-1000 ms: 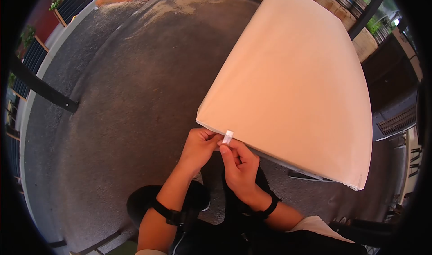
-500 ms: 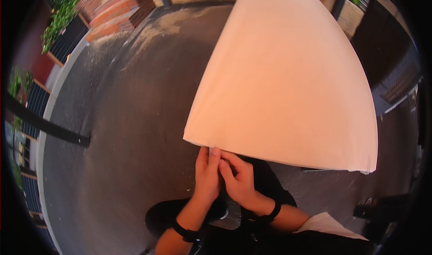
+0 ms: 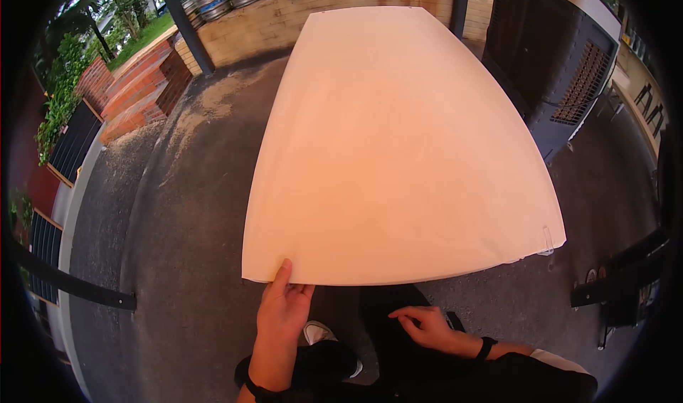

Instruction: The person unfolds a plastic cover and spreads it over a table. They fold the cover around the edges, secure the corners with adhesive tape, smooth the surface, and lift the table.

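A long table (image 3: 398, 147) with a pale, smooth cover stretches away in front of me. My left hand (image 3: 283, 307) is at its near left edge, thumb on top of the cover and fingers beneath the rim. Below the near edge, to the right, my right hand (image 3: 423, 326) is off the table, its fingers loosely curled and index finger partly extended; nothing shows in it. A clear clip (image 3: 547, 241) sits on the cover's edge at the near right corner. The small white clip seen earlier is not visible now.
Brick steps (image 3: 146, 90) and planters (image 3: 75, 136) stand at the left. A dark post (image 3: 186, 26) rises behind. At the right are a large air cooler (image 3: 551, 61) and a dark metal frame (image 3: 619, 282). My shoe (image 3: 318, 332) is below the table.
My right hand has left the table edge and moved right and down. My left hand has shifted left, its thumb now on the cover. The view has tilted up, showing more background.
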`<state>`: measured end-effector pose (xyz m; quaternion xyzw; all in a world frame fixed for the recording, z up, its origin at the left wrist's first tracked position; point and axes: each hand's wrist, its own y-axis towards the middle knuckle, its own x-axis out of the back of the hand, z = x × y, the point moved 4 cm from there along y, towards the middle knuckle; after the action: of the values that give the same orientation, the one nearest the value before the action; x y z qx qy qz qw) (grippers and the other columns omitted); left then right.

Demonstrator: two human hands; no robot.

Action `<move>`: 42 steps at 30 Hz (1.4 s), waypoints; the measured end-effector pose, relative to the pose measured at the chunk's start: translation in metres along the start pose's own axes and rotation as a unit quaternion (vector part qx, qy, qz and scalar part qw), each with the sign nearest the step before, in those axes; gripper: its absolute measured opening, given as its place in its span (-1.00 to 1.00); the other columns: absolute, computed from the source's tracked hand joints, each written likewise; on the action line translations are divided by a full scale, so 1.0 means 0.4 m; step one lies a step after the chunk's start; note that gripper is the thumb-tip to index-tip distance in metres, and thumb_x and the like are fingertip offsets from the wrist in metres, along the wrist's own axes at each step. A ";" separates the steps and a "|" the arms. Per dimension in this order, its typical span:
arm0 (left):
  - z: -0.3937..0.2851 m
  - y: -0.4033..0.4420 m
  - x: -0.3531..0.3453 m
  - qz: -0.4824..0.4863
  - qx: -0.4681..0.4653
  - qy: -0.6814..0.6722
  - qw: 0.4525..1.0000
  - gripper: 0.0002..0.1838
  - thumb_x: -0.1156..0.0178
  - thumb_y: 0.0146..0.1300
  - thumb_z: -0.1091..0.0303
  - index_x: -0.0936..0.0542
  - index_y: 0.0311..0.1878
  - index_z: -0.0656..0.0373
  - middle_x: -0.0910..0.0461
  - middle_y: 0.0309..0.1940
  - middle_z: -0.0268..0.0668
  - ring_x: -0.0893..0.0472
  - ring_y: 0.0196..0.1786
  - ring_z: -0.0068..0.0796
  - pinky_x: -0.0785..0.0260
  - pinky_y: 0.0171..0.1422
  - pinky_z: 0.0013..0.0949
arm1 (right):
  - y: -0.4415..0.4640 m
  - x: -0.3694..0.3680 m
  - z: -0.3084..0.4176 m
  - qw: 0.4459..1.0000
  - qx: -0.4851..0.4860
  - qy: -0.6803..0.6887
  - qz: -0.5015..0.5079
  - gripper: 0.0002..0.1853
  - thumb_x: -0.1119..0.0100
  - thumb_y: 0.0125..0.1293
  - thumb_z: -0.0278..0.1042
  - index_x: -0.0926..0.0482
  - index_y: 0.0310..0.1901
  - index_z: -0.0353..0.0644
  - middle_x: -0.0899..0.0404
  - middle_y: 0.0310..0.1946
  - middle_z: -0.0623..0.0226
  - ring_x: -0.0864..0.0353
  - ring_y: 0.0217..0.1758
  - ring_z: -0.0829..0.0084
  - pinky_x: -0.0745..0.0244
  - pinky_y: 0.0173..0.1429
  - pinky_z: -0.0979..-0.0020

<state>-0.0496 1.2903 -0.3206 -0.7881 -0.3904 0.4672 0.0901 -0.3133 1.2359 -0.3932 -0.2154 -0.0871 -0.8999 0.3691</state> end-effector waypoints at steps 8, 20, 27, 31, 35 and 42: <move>0.018 0.001 -0.013 0.010 -0.008 -0.101 0.995 -0.47 -0.13 0.45 0.00 -0.41 0.31 0.15 -0.51 0.21 -0.22 -0.44 0.33 -0.21 -0.30 0.42 -0.04 | -0.025 0.045 -0.103 0.993 -0.103 -0.039 -0.039 -0.80 -0.17 0.35 -0.37 -0.71 -0.06 -0.05 -0.62 -0.52 0.18 -0.61 -0.57 0.32 -0.48 -0.43 0.36; -0.035 -0.023 0.025 -0.116 0.116 0.005 0.986 -0.30 0.00 0.50 -0.09 -0.21 0.48 0.23 -0.30 0.43 -0.15 -0.29 0.44 -0.16 -0.16 0.52 -0.02 | -0.256 0.250 0.087 0.896 -0.384 -0.091 -0.205 -0.79 -0.13 0.37 -0.28 -0.69 -0.10 -0.14 -0.69 -0.31 0.12 -0.71 -0.32 0.18 -0.61 -0.22 0.24; -0.014 0.019 0.113 -0.119 0.210 -0.053 0.969 -0.32 -0.10 0.40 -0.22 -0.38 0.36 0.09 -0.45 0.29 -0.26 -0.44 0.34 -0.25 -0.29 0.44 -0.07 | -0.285 0.388 0.200 0.847 -0.437 -0.186 -0.240 -0.71 -0.22 0.26 -0.25 -0.58 -0.03 -0.18 -0.52 -0.09 0.02 -0.55 0.04 0.03 -0.48 0.13 0.13; -0.001 0.001 0.058 -0.197 0.188 -0.052 0.961 -0.29 -0.04 0.39 -0.29 -0.39 0.36 0.07 -0.50 0.23 -0.31 -0.47 0.29 -0.28 -0.29 0.43 -0.14 | -0.304 0.421 0.265 0.840 -0.442 -0.288 -0.124 -0.78 -0.19 0.31 -0.23 -0.62 -0.17 -0.21 -0.56 -0.11 0.04 -0.55 0.00 0.00 -0.46 0.16 0.05; 0.021 0.011 0.084 -0.171 0.175 -0.044 0.969 -0.29 0.01 0.40 -0.32 -0.37 0.38 0.02 -0.48 0.26 -0.34 -0.41 0.34 -0.30 -0.26 0.44 -0.17 | -0.338 0.503 0.152 0.845 -0.318 -0.409 -0.131 -0.78 -0.09 0.34 -0.26 -0.62 -0.12 -0.19 -0.57 -0.03 0.00 -0.51 0.09 -0.06 -0.42 0.14 -0.06; 0.014 -0.010 0.066 -0.222 0.157 -0.059 0.961 -0.35 0.05 0.44 -0.30 -0.41 0.35 -0.01 -0.54 0.17 -0.35 -0.51 0.22 -0.34 -0.29 0.40 -0.20 | 0.007 0.786 0.044 0.796 -0.306 -0.388 -0.350 -0.54 0.14 0.54 -0.12 -0.52 0.12 -0.39 -0.58 0.08 -0.10 -0.50 0.22 -0.08 -0.35 0.33 0.08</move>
<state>-0.0495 1.3101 -0.3394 -0.6287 -0.4820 0.5367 0.2905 -0.5051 1.0423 -0.2351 -0.6030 -0.0129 -0.7884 -0.1208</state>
